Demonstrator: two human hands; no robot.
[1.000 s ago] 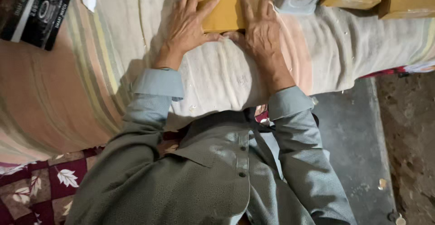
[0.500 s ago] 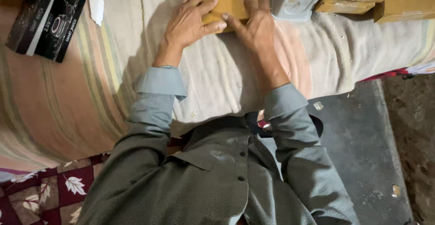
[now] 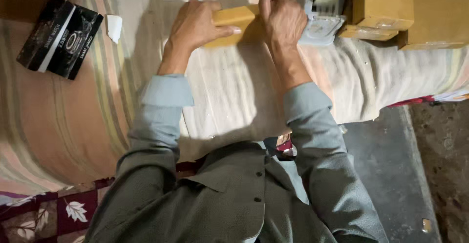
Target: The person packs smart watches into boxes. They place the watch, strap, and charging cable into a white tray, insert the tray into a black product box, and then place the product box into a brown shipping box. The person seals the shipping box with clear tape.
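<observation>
A view from above looks down on a person in a grey-green shirt leaning over a striped cloth-covered surface. At the far left lies a black product box, with a small white scrap of paper just beside it. Toward the middle, the left hand lies flat with fingers spread over the left end of a small tan cardboard box, pressing it down. The right hand covers the box's right end, fingers curled over its far edge; how tightly it grips cannot be told. Just right of that hand sits a pale grey tape dispenser, and farther right a stack of tan cartons. The step in hand seems to be closing or sealing the small box; the next move likely calls for keeping it pinned with one hand.
</observation>
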